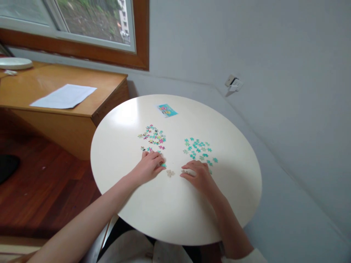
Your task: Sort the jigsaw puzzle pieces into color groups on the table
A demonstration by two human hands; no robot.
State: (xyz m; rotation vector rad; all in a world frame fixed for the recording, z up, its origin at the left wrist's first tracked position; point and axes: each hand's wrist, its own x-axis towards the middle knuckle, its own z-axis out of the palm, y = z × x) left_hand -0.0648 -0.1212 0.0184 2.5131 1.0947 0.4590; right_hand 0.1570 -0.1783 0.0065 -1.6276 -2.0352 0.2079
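My left hand is closed, thumb and fingers pinched at a teal puzzle piece. Just in front of it lies a spread of multicoloured puzzle pieces, pink, yellow and teal. My right hand has thumb and forefinger on either side of a greyish puzzle piece; its other fingers are curled. Between the hands, pale grey puzzle pieces lie on the tabletop. Beyond the right hand is a group of mostly teal and pale green puzzle pieces, some partly hidden by the hand.
A round white table holds the pieces. Toward its far edge lies a small colourful picture card. To the left is a wooden desk with a white paper sheet. A wall socket with a plug is at the right.
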